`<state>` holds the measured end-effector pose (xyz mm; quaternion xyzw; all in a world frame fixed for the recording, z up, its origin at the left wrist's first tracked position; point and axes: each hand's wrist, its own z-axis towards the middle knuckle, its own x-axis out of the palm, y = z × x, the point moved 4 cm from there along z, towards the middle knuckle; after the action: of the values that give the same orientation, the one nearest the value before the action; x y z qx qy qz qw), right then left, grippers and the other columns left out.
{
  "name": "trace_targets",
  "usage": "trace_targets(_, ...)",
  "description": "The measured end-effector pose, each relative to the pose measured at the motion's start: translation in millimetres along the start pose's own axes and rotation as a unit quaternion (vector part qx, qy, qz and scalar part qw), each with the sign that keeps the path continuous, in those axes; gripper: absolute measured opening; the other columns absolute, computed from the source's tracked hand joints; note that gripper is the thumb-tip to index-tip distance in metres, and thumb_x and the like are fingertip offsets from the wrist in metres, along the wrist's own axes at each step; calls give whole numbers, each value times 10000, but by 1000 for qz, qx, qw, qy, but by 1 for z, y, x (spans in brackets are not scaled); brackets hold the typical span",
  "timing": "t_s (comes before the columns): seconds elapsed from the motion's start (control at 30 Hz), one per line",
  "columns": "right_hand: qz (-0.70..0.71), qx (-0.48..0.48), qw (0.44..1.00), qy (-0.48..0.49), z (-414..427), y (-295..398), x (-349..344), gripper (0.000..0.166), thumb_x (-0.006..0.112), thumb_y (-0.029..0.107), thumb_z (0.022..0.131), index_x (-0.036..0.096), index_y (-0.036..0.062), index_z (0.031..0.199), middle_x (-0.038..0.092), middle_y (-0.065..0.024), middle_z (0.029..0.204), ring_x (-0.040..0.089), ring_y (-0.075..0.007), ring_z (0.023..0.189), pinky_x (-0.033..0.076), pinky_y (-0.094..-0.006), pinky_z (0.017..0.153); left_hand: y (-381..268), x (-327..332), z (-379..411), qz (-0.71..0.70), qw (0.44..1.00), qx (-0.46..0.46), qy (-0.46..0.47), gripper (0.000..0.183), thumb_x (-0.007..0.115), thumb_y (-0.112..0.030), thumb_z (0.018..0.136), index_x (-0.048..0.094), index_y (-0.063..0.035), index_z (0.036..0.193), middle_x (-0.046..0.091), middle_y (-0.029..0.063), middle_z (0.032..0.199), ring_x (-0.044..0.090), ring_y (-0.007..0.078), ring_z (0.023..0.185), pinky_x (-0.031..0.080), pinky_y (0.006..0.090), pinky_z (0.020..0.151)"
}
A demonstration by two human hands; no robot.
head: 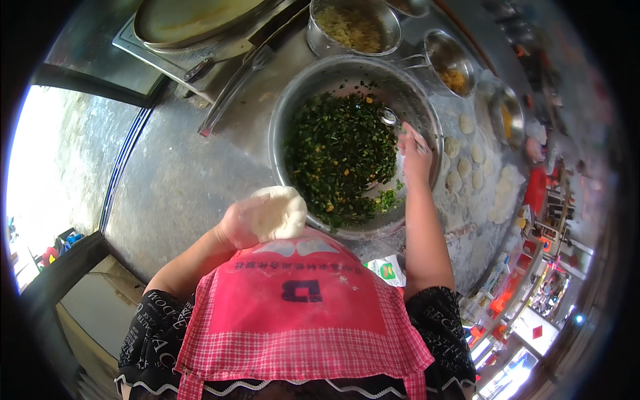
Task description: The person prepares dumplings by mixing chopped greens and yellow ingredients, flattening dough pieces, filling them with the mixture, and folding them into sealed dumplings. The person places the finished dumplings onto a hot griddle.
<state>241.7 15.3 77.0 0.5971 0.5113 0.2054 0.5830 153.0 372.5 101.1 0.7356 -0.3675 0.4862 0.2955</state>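
Note:
A flattened round of pale dough (281,214) rests in my left hand (243,222), just off the near left rim of a large metal basin (278,165). Its surface dips in the middle. My right hand (416,155) grips a metal spoon (388,116) over the basin's right side. The spoon's bowl lies at the edge of a chopped green filling (340,150) flecked with orange-yellow bits. This filling covers most of the basin's bottom, and bare metal shows at the right.
Several small dough pieces (464,168) lie on the floured counter at the right, near a larger dough lump (504,192). Beyond the basin stand a pot of yellowish filling (350,30) and a smaller saucepan (452,62). Tongs (232,92) and a round griddle (195,22) are at the upper left.

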Motion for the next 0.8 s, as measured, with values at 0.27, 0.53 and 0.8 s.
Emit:
trace_targets(0.27,-103,-108,875,461,-45,22,73,287,571,156,970,661,125,1241,660,-36,991,622,-113,835,507,-247,793,-2,-2,1,10,1000,7,-9,452,531,-269,927,492,37,1258,578,195,1171,585,316,1058,490,417,942)
trace_targets(0.53,-57,-23,992,107,8,6,-18,306,546,180,988,633,87,1267,694,-80,1088,586,-84,820,475,-219,740,1,2,4,-11,1000,6,-17,370,515,-229,936,502,45,1184,568,185,1125,585,317,1044,495,419,932)
trace_targets(0.8,-110,-2,949,295,-38,16,-31,311,485,164,1012,616,38,1264,662,-87,1107,613,-119,874,499,-259,752,-1,11,4,-47,998,-3,-49,268,450,-123,956,499,54,1152,552,158,1058,582,314,991,519,375,880)
